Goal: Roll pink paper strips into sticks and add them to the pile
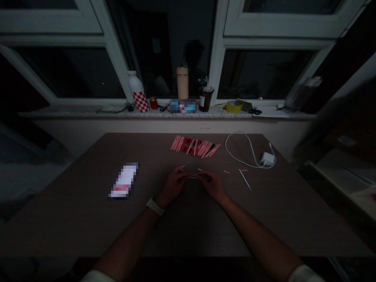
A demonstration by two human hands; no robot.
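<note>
My left hand (173, 184) and my right hand (214, 185) meet over the middle of the table, fingertips nearly touching. Both are closed, thumb and fingers pinching a thin, pale pen-like stick (194, 178) that lies crosswise between them. The fingers hide most of it, and the dim light blurs its details. Beyond the hands is a row of pink, red and black pens (202, 149), laid side by side. Right of my right hand rests a slim white stick (245, 180), beside one small pink piece (244, 170) and another small pink piece (226, 172).
A lit phone (125, 181) lies on the table (88, 227) at left. The white charger (267, 158) and its looped cable (229, 152) occupy the back right. On the windowsill stand a checkered bottle (139, 94), a beige tumbler (182, 84), a drink cup (205, 98) and yellow tape (234, 106).
</note>
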